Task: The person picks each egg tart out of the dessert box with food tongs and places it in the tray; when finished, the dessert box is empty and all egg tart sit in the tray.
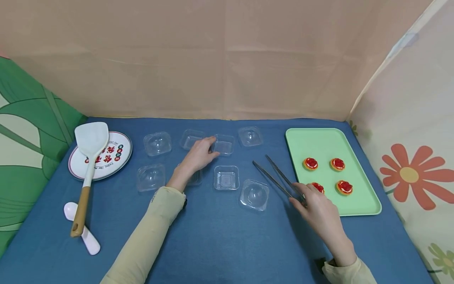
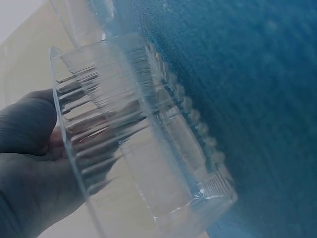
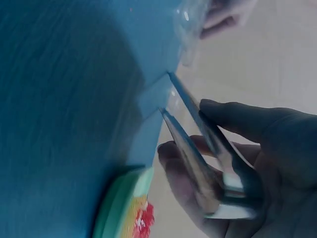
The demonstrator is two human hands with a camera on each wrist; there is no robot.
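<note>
My right hand [image 1: 315, 207] holds metal tongs [image 3: 184, 136] near their joined end, beside the green tray [image 1: 354, 207]. Their tips are spread, point away to the left, and have nothing between them. Several small round tarts with red topping, one of them this tart [image 1: 344, 187], sit on the tray; the hand partly covers one. At the left edge of a clear plastic box [image 1: 225, 145] are the fingertips and thumb of my left hand [image 1: 199, 156]; whether they pinch it cannot be made out. In the left wrist view a clear box [image 2: 148, 163] partly screens the fingers.
More clear boxes and domed lids, among them a box [image 1: 226, 177], a lid [image 1: 254, 195] and a lid [image 1: 157, 143], stand across the blue table [image 1: 220, 236]. On the left, a white spatula [image 1: 93, 138] lies over a printed plate [image 1: 118, 157] and a white spoon [image 1: 91, 241].
</note>
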